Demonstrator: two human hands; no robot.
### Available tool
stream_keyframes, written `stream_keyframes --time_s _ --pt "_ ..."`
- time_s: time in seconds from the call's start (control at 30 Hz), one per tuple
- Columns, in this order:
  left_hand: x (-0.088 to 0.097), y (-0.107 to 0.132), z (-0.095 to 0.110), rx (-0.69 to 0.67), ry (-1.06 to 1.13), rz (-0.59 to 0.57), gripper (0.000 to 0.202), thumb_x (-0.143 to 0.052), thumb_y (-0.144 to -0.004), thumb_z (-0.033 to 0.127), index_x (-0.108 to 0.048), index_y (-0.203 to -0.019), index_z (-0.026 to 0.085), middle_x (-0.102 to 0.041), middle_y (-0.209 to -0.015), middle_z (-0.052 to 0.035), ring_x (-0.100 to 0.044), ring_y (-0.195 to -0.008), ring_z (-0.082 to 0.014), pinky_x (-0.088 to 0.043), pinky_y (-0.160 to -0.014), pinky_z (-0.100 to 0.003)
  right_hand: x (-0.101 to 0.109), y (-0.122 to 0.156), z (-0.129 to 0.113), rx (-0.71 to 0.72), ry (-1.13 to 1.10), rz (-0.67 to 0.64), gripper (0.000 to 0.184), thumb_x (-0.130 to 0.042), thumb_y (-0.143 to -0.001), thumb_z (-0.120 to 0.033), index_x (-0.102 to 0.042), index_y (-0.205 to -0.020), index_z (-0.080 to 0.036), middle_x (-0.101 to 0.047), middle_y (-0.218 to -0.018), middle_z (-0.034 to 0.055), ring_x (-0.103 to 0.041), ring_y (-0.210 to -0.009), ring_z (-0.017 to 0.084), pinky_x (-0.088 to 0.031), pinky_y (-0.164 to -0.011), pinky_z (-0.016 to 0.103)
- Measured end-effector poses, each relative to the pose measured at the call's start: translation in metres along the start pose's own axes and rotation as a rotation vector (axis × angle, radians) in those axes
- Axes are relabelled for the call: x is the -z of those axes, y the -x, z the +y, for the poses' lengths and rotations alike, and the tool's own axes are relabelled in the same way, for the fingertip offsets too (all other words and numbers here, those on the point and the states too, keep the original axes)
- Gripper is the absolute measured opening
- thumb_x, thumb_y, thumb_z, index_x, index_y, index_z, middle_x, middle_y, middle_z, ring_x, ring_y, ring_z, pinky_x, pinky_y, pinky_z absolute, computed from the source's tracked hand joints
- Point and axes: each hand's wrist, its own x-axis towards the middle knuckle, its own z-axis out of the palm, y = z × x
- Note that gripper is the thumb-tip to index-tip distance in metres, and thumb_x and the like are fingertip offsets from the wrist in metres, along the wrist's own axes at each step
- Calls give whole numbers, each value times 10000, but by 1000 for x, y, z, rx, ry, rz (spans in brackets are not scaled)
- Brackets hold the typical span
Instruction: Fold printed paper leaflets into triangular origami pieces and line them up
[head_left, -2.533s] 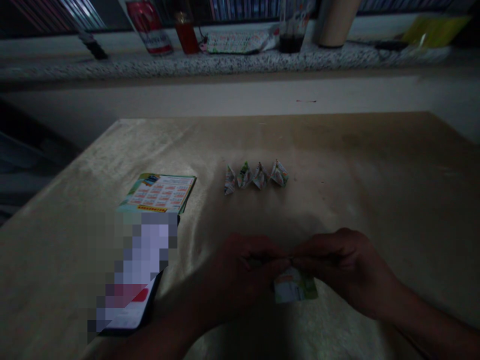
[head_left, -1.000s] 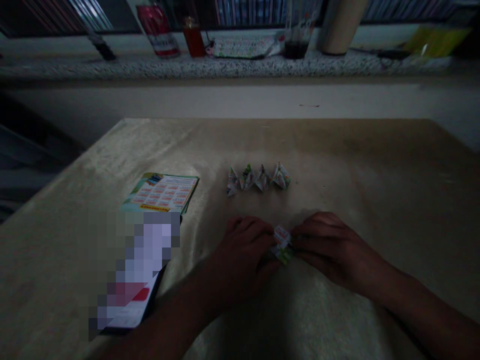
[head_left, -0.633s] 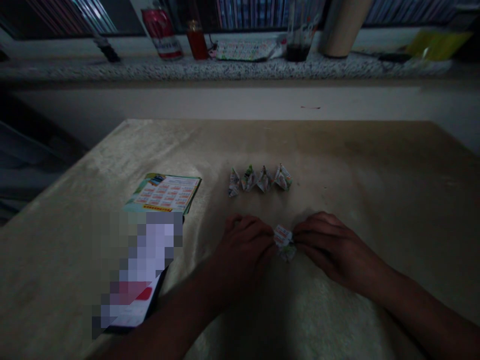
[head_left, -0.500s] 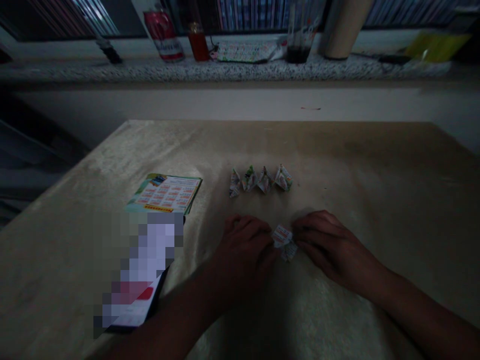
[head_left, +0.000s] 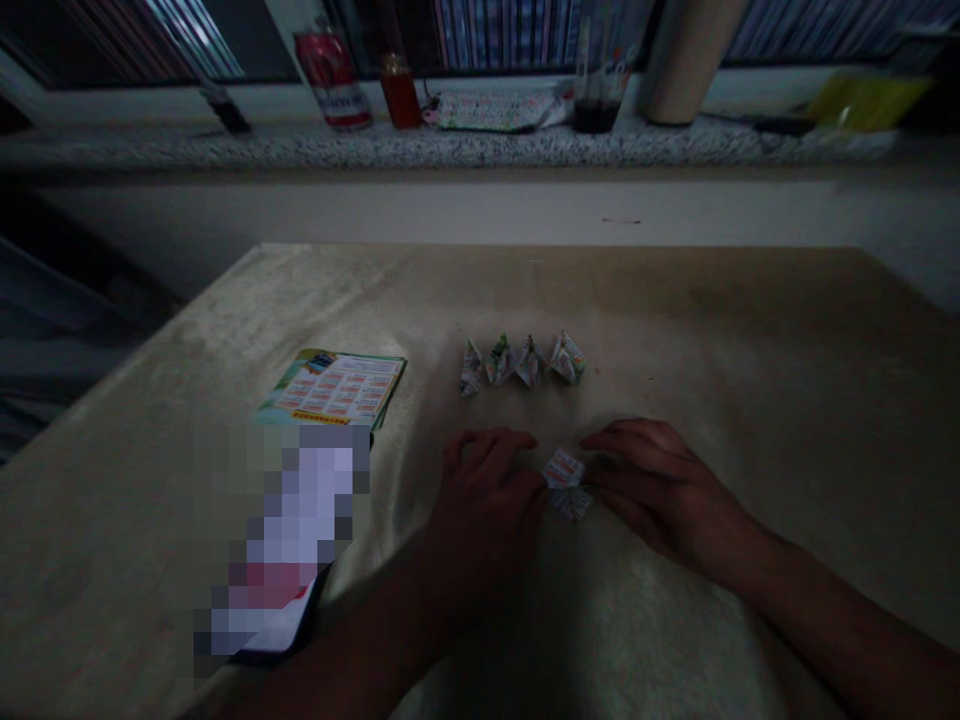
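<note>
Between my hands, just above the table, is a small folded piece of printed paper (head_left: 563,468), with a lower flap that fans out toward me. My left hand (head_left: 484,495) pinches its left edge low down near the thumb, while the upper fingers are bent and clear of the paper. At the right edge, my right hand (head_left: 660,480) grips it with thumb and fingertips; the exact contact is dark and partly hidden. Beyond the hands, several folded paper pieces (head_left: 529,362) stand in a row, pointed tops up.
To the left lie a stack of printed calendar cards (head_left: 337,385) and a phone (head_left: 277,635), mostly blurred out. The windowsill (head_left: 480,150) behind the table holds a red can (head_left: 337,85), a red jar (head_left: 401,95), a cup of dark liquid (head_left: 596,110) and a tall tan cylinder (head_left: 686,65).
The paper has turned slightly between my hands and its lower flap looks more spread. My left upper fingers have lifted away from it. The view has tilted a little.
</note>
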Motion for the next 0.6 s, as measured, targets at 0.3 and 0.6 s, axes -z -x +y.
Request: stream_keyframes --time_s 0.3,0.6 --pt "-3 -5 10 144 -65 -49 198 -539 -991 238 -691 -891 162 -513 -1485 -176 -486 -1326 -350 -335 -1084 -630 -3 -8 -10 -196 -67 -15 139 -618 -974 -219 -664 -845 -195 -657 -1250 127 -590 -1199 301 -481 -997 514" --pt "-16 -11 13 196 -217 -44 198 -555 -991 282 -663 -890 150 -553 -1430 -213 -511 -1303 -386 -367 -1054 -674 -10 -14 -17 -330 10 -7 188 -627 -953 -232 -678 -774 -202 -643 -1311 132 -558 -1242 355 -446 -989 575"
